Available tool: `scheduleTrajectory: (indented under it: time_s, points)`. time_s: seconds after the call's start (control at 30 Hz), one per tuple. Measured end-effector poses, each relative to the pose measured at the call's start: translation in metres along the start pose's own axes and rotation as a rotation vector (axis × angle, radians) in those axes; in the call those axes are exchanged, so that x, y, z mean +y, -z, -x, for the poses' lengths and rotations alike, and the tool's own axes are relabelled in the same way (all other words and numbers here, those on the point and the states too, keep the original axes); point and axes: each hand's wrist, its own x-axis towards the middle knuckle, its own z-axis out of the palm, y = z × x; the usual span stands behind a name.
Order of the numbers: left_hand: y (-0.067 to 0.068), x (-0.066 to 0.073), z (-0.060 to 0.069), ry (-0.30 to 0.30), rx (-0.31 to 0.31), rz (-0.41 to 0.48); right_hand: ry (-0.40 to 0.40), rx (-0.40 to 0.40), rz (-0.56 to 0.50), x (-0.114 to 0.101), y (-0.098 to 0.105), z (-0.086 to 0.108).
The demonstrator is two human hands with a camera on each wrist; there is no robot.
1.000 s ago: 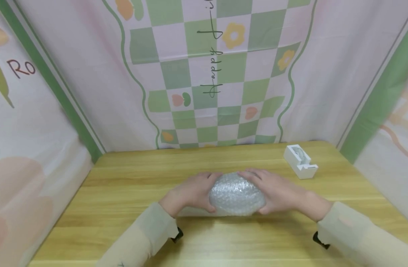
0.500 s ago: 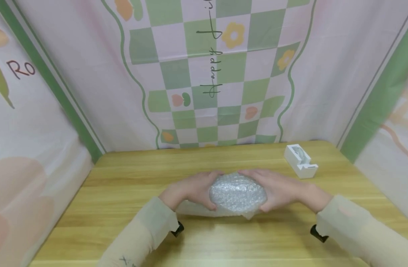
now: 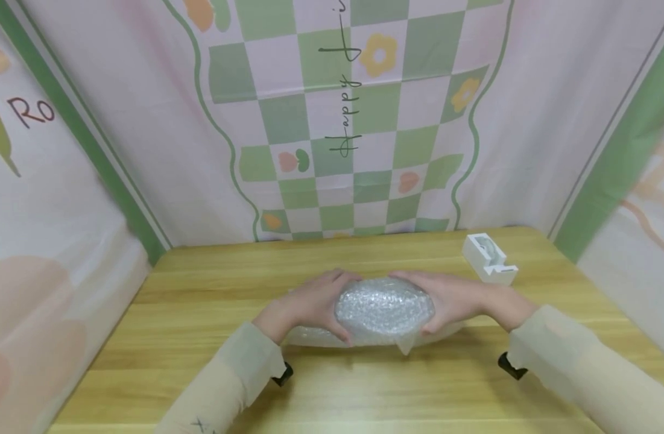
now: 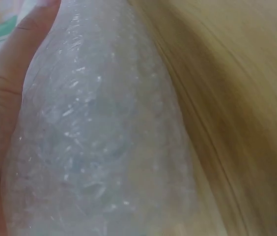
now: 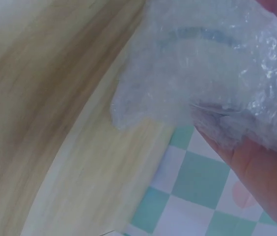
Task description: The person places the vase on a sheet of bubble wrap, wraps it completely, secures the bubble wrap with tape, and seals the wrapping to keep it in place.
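A bundle of clear bubble wrap (image 3: 385,307) lies across the table in front of me, its loose ends spreading out under both hands. My left hand (image 3: 316,306) grips its left side, thumb on the near face and fingers over the far side. On the right side my right hand (image 3: 455,299) holds it the same way. A small corner of wrap points down from the near edge. In the right wrist view a faint blue-green curved band shows through the bubble wrap (image 5: 202,69); what is inside cannot be made out.
A white tape dispenser (image 3: 489,258) with a roll of clear tape stands at the back right of the wooden table (image 3: 212,271). Behind the table hangs a checked curtain (image 3: 337,132), with more printed cloth at both sides.
The loose corner at the near edge has come into view, and wrap now shows below the right hand. Both hands keep their grip, with the right wrist shifted slightly left and farther away.
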Motion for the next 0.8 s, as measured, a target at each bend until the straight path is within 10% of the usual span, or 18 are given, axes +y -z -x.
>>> scheduleTrajectory:
  time_s: [0.53,0.8]
  points:
    - [0.002,0.010,0.000,0.049,-0.004,-0.050,-0.040,-0.071,-0.088,0.001,0.009,-0.001]
    - [0.003,0.006,-0.003,0.046,-0.024,0.003,-0.037,-0.033,0.063,-0.005,0.011,0.002]
